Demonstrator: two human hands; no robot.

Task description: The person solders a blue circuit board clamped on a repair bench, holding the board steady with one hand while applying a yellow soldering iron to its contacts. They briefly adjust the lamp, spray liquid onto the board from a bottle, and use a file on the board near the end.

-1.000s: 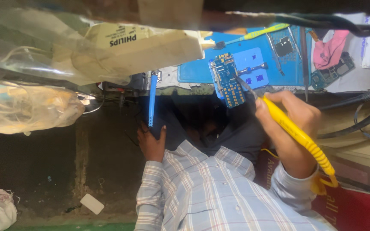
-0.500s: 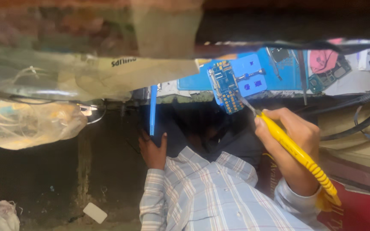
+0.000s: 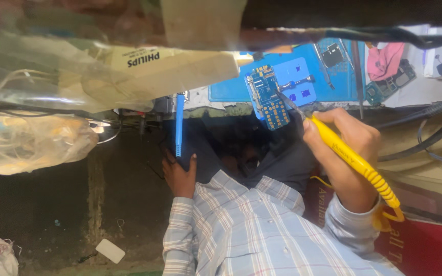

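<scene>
Now, your right hand (image 3: 351, 153) grips the iron (image 3: 354, 163) with its tip on the board (image 3: 267, 99) at upper centre, your left (image 3: 180, 174) clasping the blue tool (image 3: 179, 125); next, steady tip placement seems needed.

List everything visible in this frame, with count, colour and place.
circuit board: one, blue with gold pads, on the mat's front edge
work mat: one, blue, top centre
soldering iron: one, yellow, tip at the board
blue tool: one, hanging below the bench edge
cardboard box: one, cream, upper left under clear plastic
plastic bag: one, clear, left
cables: several, black, right
pink cloth: one, top right
left hand: fingers at the blue tool's lower end
right hand: gripping the soldering iron
</scene>
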